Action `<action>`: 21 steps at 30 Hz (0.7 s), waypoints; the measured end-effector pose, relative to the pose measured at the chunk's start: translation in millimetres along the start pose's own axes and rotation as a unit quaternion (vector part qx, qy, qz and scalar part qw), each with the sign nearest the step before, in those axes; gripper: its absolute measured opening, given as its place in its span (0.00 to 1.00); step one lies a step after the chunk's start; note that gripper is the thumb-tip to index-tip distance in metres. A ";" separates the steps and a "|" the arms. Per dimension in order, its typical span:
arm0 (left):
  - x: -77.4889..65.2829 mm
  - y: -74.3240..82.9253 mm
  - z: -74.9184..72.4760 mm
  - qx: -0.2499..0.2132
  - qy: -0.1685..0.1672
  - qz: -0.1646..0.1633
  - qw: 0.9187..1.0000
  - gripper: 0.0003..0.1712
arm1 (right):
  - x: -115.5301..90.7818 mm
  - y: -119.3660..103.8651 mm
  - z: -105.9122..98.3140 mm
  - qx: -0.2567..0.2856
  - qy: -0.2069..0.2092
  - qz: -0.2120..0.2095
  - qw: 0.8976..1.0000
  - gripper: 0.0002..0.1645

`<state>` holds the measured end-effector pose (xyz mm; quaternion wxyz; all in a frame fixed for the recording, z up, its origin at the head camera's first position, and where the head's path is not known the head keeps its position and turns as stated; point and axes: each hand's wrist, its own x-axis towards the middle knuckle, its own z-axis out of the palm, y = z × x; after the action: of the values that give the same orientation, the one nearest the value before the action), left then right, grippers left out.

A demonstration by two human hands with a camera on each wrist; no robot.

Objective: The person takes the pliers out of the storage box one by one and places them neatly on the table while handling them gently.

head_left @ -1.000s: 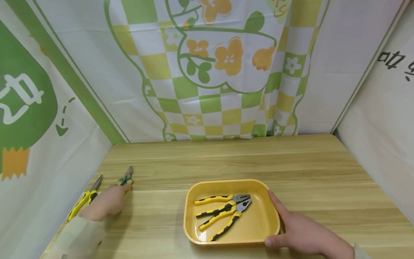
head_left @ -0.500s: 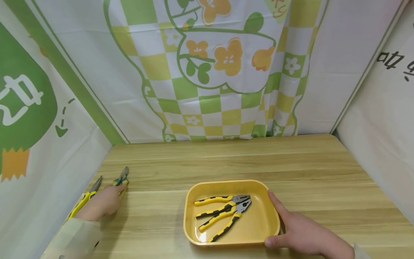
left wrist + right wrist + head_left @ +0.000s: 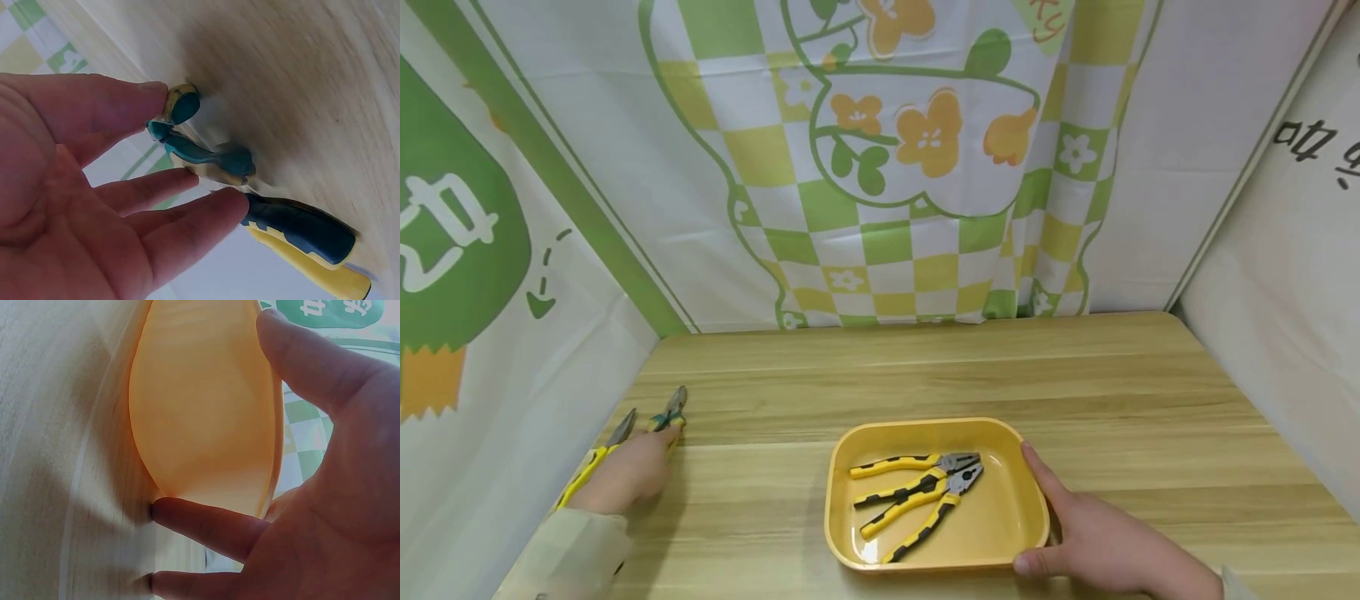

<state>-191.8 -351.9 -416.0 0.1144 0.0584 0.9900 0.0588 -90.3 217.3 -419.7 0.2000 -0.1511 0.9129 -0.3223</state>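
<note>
My left hand [image 3: 632, 477] pinches a small pair of pliers with green-and-yellow handles [image 3: 659, 422], their metal nose pointing away on the table. In the left wrist view, the thumb presses one green handle [image 3: 185, 107] while fingers lie along the other. Close beside it, partly hidden by that hand, are yellow-and-black long-nose pliers [image 3: 580, 479]. My right hand [image 3: 1097, 533] grips the right end of a yellow plastic box [image 3: 996, 525], thumb at its near corner. Two pairs of combination pliers, one farther [image 3: 895, 462] and one nearer [image 3: 928, 525], lie inside with yellow-and-black handles.
The wood-grain table [image 3: 1000, 367] is bounded by a patterned curtain [image 3: 895, 250] at the back. White printed cloth walls stand at the left [image 3: 580, 350] and right [image 3: 1285, 317]. The long-nose pliers lie along the table's left edge.
My left hand has slid left with the green-and-yellow pliers, closer to the long-nose pliers, covering more of them. My right hand and the box have stayed put.
</note>
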 end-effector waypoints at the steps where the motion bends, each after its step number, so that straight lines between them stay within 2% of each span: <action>1: -0.1 -1.2 0.3 -0.001 0.000 -0.001 1.000 0.31 | 0.1 0.0 0.0 0.000 0.000 -0.001 1.000 0.77; 11: -0.5 -8.7 2.2 -0.004 -0.018 -0.031 0.999 0.30 | 0.2 -0.4 0.4 0.006 -0.005 0.010 1.000 0.77; 21: -7.3 -9.3 6.2 0.022 0.005 -0.029 0.999 0.29 | 0.2 -1.2 0.0 0.000 -0.004 0.004 1.000 0.77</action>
<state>-184.3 -361.4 -421.6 0.1096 0.0318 0.9929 0.0335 -90.2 216.4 -419.0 0.2049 -0.1487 0.9127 -0.3207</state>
